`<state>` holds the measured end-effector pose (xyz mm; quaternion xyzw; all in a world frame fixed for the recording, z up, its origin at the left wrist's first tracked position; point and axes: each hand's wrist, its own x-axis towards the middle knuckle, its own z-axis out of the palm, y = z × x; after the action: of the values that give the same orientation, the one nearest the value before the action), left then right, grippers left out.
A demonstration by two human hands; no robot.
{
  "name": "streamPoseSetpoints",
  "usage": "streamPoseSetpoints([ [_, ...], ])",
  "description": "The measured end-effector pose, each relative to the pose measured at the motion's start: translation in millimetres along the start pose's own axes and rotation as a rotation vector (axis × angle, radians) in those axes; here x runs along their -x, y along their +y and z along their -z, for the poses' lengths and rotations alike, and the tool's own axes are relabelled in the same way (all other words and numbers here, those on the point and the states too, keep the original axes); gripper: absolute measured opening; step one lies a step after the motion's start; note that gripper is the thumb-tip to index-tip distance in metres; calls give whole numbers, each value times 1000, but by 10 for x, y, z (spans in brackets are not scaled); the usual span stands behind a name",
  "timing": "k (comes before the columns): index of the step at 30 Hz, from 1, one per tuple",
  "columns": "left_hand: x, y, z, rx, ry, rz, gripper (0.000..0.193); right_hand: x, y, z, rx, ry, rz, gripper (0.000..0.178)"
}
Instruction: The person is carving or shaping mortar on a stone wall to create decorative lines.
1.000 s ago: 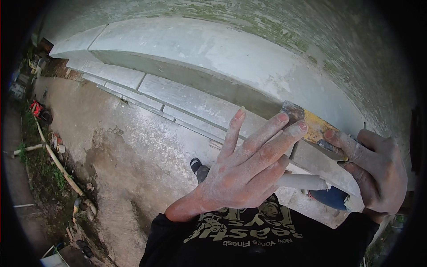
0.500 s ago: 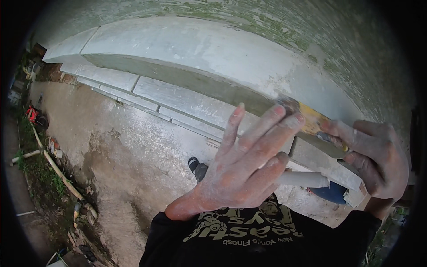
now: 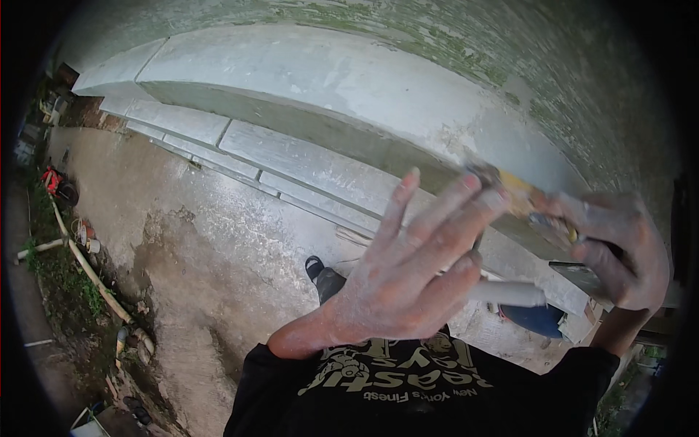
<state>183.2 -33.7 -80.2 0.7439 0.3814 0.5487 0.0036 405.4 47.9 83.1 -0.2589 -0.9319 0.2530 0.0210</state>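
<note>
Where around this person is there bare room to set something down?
The broad ledge top under the green-stained wall lies bare. So do the steps below it and the concrete ground left of the foot. It is crowded at right, where the left hand and right hand meet around a yellowish tool, and along the littered left edge.

Grey wall (image 3: 451, 95) closes off 12 to 2 o'clock. Concrete ledge (image 3: 306, 160) runs beneath it from 10 to 3 o'clock. Open ground (image 3: 211, 277) at 8 o'clock gives free passage; pipes and debris (image 3: 87, 269) line 9 o'clock.
</note>
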Motion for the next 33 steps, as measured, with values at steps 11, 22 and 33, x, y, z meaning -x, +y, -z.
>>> streamPoseSetpoints([
  [11, -39, -3, 48, -118, -76, 33, 20, -75, -4, -3, -75, 58, 62, 48],
  [22, -81, 2, 128, -96, -83, -1, 13, -160, -226, -51, 111, 62, -37, 51],
  [33, -133, -57, 153, -97, -67, 57, 17, -258, -274, -91, 143, 12, -24, 54],
])
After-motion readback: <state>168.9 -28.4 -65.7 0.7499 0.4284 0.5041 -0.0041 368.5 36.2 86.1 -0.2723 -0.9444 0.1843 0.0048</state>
